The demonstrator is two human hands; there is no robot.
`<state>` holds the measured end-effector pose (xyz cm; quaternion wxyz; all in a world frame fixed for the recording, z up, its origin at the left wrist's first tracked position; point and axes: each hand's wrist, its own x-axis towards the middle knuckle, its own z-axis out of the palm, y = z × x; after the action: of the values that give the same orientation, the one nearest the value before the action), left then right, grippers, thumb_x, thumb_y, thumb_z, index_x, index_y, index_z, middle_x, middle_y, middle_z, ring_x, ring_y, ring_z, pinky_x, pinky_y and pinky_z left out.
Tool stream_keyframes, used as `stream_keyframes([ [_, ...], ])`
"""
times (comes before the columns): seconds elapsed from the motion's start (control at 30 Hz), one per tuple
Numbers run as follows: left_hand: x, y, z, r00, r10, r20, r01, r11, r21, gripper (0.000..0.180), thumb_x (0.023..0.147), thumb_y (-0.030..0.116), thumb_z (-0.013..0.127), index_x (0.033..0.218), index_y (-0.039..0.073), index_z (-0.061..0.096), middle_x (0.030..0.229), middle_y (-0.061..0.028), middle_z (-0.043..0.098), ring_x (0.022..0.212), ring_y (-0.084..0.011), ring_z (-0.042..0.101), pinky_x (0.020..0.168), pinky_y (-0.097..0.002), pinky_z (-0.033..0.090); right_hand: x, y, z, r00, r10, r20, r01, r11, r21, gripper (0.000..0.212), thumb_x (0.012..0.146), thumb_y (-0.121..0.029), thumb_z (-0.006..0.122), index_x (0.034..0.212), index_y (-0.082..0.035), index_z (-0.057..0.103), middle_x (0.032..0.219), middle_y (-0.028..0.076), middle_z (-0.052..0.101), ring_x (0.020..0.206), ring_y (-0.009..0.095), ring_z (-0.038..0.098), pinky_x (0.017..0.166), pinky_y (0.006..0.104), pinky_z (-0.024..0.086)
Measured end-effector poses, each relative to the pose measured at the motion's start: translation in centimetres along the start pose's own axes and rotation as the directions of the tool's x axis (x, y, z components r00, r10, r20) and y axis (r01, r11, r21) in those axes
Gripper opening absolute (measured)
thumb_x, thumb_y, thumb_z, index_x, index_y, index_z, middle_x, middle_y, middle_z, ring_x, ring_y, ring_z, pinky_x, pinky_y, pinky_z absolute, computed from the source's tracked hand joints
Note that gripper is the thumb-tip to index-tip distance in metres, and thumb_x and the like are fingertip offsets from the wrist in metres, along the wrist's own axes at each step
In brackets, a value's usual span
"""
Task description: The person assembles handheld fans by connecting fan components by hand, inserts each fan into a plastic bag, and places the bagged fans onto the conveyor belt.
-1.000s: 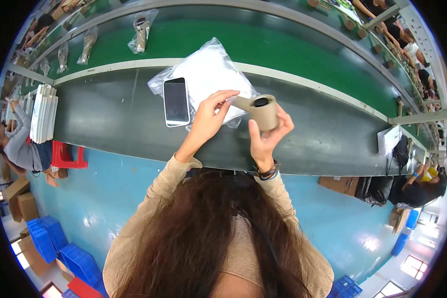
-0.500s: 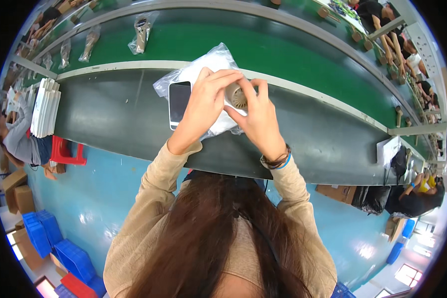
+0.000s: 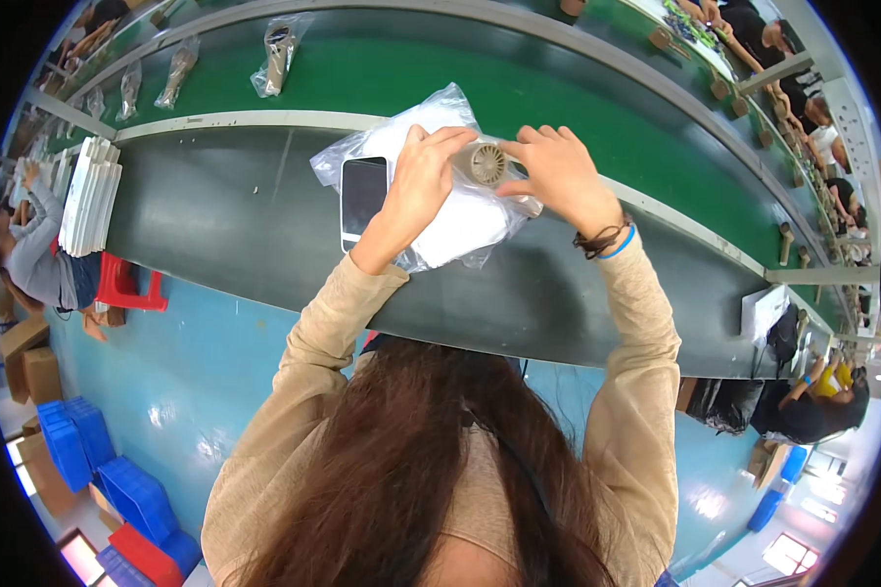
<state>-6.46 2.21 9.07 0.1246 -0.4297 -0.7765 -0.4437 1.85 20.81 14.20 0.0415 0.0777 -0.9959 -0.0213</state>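
My left hand [image 3: 418, 188] grips a small beige fan [image 3: 487, 164] by its left side, fingers closed against it. The fan's round grille of radial fins faces up. Just right of the fan is my right hand [image 3: 566, 178], open, its thumb and index finger spread beside the rim; whether they touch it I cannot tell. Beneath lies a white sheet [image 3: 460, 227] in a clear plastic bag [image 3: 333, 164]. A phone with a dark screen [image 3: 365, 191] rests on the bag, left of my left wrist.
A grey bench [image 3: 215, 210] runs before me, with a green conveyor [image 3: 392, 68] beyond it. Bagged beige fans [image 3: 278, 59] lie on the conveyor. White boxes [image 3: 90, 196] stand at the left. A red stool [image 3: 132, 284] and blue crates [image 3: 137, 494] are on the floor. Other people sit alongside.
My right hand has moved right, off the fan's near side, and its fingers have spread. The grille now shows more fully. The left hand has stayed on the fan.
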Motion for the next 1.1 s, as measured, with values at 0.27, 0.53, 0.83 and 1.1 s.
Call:
stream_keyframes([
  [0.27, 0.9, 1.9, -1.9, 0.933, -0.190, 0.306, 0.278, 0.921, -0.275, 0.034, 0.082, -0.004, 0.052, 0.111, 0.005, 0.068, 0.107, -0.0077, 0.068, 0.080, -0.0170, 0.056, 0.073, -0.0281, 0.048, -0.3, 1.4, -0.1, 0.957, -0.206, -0.202, 0.284, 0.550, 0.785, 0.010, 0.085, -0.014, 0.067, 0.092, -0.007, 0.063, 0.095, 0.005, 0.061, 0.095, 0.019, 0.057, 0.085, 0.0300, 0.041],
  [0.53, 3.4, 4.1, -1.8, 0.882, -0.336, -0.330, 0.062, 0.778, -0.625, 0.031, 0.085, 0.005, 0.065, 0.116, 0.002, 0.063, 0.098, -0.0072, 0.067, 0.083, -0.0122, 0.060, 0.073, -0.0273, 0.049, -0.1, 1.3, 0.6, 0.712, 0.561, -0.423, 0.196, 0.420, 0.886, 0.012, 0.100, -0.015, 0.051, 0.101, -0.003, 0.050, 0.091, 0.008, 0.067, 0.083, 0.012, 0.063, 0.074, 0.0249, 0.048],
  [0.83, -7.2, 1.4, 1.7, 0.945, -0.024, 0.326, 0.046, 0.997, -0.062, 0.022, 0.080, 0.012, 0.071, 0.099, 0.004, 0.064, 0.095, -0.0087, 0.064, 0.090, -0.0281, 0.059, 0.079, -0.0352, 0.048, 5.1, 16.3, 5.0, 0.563, 0.611, -0.557, -0.415, 0.791, 0.449, 0.021, 0.097, -0.030, 0.048, 0.104, -0.013, 0.058, 0.086, 0.018, 0.069, 0.081, 0.040, 0.066, 0.071, 0.0482, 0.051],
  [1.1, -8.3, 1.2, 3.2, 0.937, -0.043, 0.346, 0.040, 0.999, 0.016, 0.017, 0.073, 0.011, 0.074, 0.085, 0.005, 0.064, 0.093, -0.0063, 0.058, 0.090, -0.0272, 0.055, 0.078, -0.0375, 0.047, 9.1, 22.5, 11.9, 0.475, 0.770, -0.426, -0.604, 0.637, 0.479, 0.022, 0.096, -0.036, 0.047, 0.105, -0.017, 0.054, 0.094, 0.017, 0.068, 0.088, 0.044, 0.063, 0.075, 0.0553, 0.049],
])
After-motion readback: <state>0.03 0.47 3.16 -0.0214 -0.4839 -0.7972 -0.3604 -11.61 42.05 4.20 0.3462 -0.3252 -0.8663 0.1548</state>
